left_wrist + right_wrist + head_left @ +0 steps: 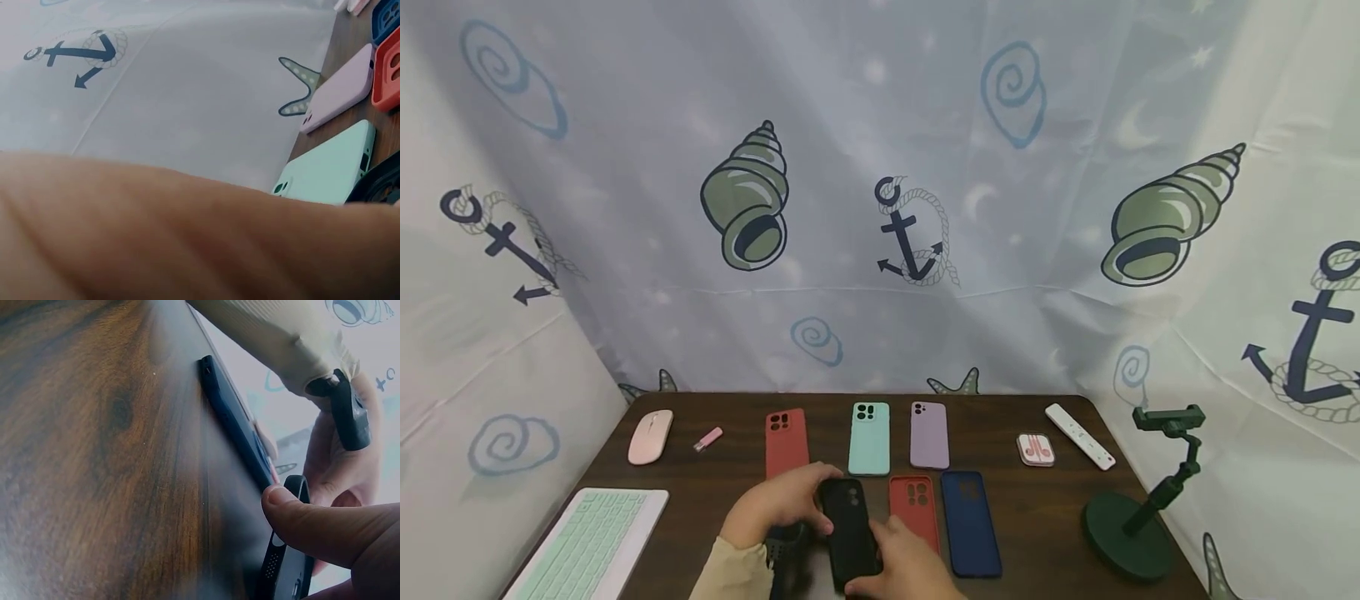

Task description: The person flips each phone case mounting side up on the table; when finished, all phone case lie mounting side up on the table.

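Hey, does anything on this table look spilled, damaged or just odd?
Nothing looks spilled or visibly damaged. A mild oddity: the red case beside the right hand lies hollow side up, rim raised, while the mint case and purple case lie back up.

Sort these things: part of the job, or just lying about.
Likely job: black phone case, held by left hand and right hand; mint case, lavender case, blue case, far red case, near red case.

Likely lying about: mouse, keyboard, pink stick, earphone box, remote, green stand.
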Demonstrator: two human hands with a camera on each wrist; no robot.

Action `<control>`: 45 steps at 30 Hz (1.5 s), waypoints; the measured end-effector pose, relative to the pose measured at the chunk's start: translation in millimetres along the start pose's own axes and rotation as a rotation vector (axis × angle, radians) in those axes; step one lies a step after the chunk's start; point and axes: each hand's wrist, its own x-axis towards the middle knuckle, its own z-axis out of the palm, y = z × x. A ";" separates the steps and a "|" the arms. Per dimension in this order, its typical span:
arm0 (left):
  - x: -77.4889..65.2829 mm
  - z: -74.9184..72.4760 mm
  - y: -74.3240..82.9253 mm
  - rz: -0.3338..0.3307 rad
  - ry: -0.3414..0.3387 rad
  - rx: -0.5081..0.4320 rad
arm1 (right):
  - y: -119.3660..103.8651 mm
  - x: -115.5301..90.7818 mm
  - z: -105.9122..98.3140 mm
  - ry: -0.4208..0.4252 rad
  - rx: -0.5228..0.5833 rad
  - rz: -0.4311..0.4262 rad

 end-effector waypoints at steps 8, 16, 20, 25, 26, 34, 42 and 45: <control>4.7 4.2 3.4 -0.028 0.050 0.068 | -1.6 -1.2 -3.1 0.014 -0.025 0.024; 19.2 15.6 9.3 -0.063 0.072 0.162 | -0.9 -2.5 -8.0 0.062 -0.138 -0.017; 19.8 17.1 14.3 -0.085 0.077 0.168 | -2.0 -2.3 -8.1 0.068 -0.153 -0.004; 16.7 17.3 17.7 -0.097 0.078 0.208 | -3.1 -3.1 -6.3 0.077 -0.157 -0.014; 15.7 17.4 18.1 -0.092 0.076 0.207 | -3.2 -3.2 -6.0 0.080 -0.157 -0.015; 7.1 16.1 10.8 0.110 0.124 0.160 | -4.7 -6.6 -8.9 0.120 0.020 -0.035; -29.4 6.8 -6.4 0.259 0.306 0.124 | -19.9 -7.6 -3.5 0.022 0.401 -0.126; -49.2 5.8 -25.3 0.263 0.355 0.098 | -30.7 -8.0 2.5 -0.036 0.510 -0.127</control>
